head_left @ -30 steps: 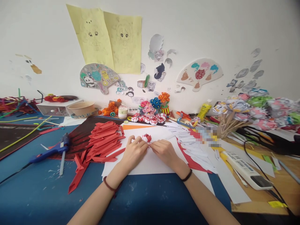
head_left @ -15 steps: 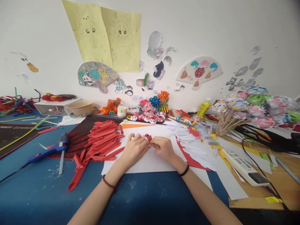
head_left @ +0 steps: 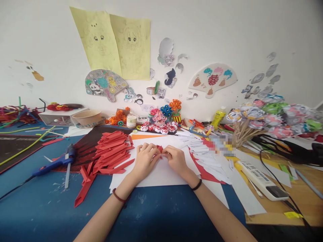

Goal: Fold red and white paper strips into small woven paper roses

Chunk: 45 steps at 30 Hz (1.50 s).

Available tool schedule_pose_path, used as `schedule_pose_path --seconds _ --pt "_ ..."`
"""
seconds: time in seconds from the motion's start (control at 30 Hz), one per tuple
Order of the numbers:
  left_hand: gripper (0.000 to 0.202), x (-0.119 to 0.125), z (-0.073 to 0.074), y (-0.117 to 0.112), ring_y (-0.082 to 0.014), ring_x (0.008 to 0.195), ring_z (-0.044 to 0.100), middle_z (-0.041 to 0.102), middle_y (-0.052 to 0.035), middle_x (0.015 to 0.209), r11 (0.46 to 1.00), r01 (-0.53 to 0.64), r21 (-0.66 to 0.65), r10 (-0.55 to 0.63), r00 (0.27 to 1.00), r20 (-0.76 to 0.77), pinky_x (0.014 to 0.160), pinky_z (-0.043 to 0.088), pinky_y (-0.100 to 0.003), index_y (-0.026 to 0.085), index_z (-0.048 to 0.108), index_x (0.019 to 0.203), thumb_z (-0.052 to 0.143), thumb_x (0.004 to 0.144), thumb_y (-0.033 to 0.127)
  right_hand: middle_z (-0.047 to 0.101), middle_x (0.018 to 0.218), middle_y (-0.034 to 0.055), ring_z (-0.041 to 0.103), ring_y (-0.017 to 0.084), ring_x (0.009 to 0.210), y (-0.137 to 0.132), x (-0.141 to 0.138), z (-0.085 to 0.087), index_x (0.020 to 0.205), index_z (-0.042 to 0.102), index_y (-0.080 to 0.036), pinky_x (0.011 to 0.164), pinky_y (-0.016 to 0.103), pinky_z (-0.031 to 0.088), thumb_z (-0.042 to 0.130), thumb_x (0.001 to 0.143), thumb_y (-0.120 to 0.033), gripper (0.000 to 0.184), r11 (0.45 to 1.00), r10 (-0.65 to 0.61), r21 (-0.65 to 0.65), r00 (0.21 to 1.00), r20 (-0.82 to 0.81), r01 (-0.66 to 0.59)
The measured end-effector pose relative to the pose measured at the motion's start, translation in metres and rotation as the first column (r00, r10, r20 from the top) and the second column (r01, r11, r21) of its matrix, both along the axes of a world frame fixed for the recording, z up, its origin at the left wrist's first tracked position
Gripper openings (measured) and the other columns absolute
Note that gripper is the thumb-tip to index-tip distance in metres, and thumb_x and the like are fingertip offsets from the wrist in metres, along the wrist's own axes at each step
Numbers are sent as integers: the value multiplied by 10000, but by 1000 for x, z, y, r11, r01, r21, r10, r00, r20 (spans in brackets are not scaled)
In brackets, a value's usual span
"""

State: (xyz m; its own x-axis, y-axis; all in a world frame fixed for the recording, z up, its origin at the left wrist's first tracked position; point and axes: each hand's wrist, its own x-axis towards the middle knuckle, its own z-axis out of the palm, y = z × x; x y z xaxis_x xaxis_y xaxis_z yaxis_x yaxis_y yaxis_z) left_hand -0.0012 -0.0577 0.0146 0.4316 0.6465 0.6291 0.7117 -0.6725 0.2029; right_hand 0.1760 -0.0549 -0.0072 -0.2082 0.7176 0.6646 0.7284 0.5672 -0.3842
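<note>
red strips (head_left: pixel 111 152): matt folded paper
white sheet (head_left: pixel 161 174): smooth plain paper
glue gun (head_left: pixel 54 162): blue plastic, kinda glossy
table (head_left: pixel 161 215): blue, smooth, slight sheen

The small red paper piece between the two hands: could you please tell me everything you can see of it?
The red paper piece is small, looks like folded paper, mostly red with a hint of white, and only its top shows above the fingers. The left hand and the right hand pinch it from either side, fingertips meeting on it. It sits just above the white sheet on the blue table; whether it touches the sheet cannot be told. Its exact shape is hidden by the fingers.
</note>
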Motion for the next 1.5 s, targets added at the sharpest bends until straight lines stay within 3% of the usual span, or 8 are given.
schedule_pose_path --seconds 0.1,0.23,0.37,0.57,0.87,1.07,1.27,1.5 --pt "156 -1 -1 2 -194 868 494 640 -27 925 996 -84 -8 84 991 104 793 300 -373 219 628 843 520 927 294 655 772 8 579 141 663 -6 -1 6 839 622 -207 606 247 386 582 905 -295 116 998 -39 52 998 -41 41" --pt "181 -3 0 4 -188 833 507 654 -9 857 991 -83 -101 103 972 210 769 312 -359 220 630 786 538 914 307 656 795 38 585 172 724 -12 -3 11 856 627 -201 652 272 396 612 883 -428 229 995 -25 96 995 102 15" --pt "202 -2 4 3 -185 833 516 659 -3 846 993 -25 -117 50 975 218 784 315 -363 218 630 764 542 910 326 632 751 39 570 165 700 -11 -5 9 827 611 -187 650 277 388 502 961 -323 220 993 -37 122 972 232 9" --pt "141 -2 9 0 -189 854 501 639 -8 880 995 -90 -43 96 978 186 782 284 -372 217 617 781 553 897 267 560 701 28 521 139 629 -9 -8 6 773 576 -172 608 257 394 402 981 -198 273 986 37 149 967 252 -76" --pt "141 -10 13 11 -198 917 520 643 6 886 961 -75 -264 149 951 272 816 279 -363 210 603 766 551 877 278 508 689 0 463 119 599 -12 -9 10 784 551 -173 581 239 382 414 939 -129 211 976 138 134 963 232 -173" --pt "132 -9 15 10 -202 925 524 663 17 911 945 -41 -326 110 974 197 818 269 -363 239 646 789 590 860 335 517 678 -1 479 120 590 -11 -8 3 753 552 -174 574 251 382 453 920 -145 196 981 64 165 974 219 -101" --pt "159 -12 14 6 -213 926 509 641 -6 974 986 -98 -135 106 993 55 804 269 -370 243 649 818 647 825 402 521 657 3 483 127 596 -12 -11 1 724 542 -177 576 256 380 444 937 -152 236 961 21 262 965 260 -92" --pt "107 -10 11 -1 -225 952 502 616 -46 1068 993 -115 36 118 989 -88 836 281 -401 226 634 912 544 903 285 550 678 14 497 130 616 -11 -12 1 760 554 -171 594 255 389 434 965 -167 238 958 51 256 953 300 -132"
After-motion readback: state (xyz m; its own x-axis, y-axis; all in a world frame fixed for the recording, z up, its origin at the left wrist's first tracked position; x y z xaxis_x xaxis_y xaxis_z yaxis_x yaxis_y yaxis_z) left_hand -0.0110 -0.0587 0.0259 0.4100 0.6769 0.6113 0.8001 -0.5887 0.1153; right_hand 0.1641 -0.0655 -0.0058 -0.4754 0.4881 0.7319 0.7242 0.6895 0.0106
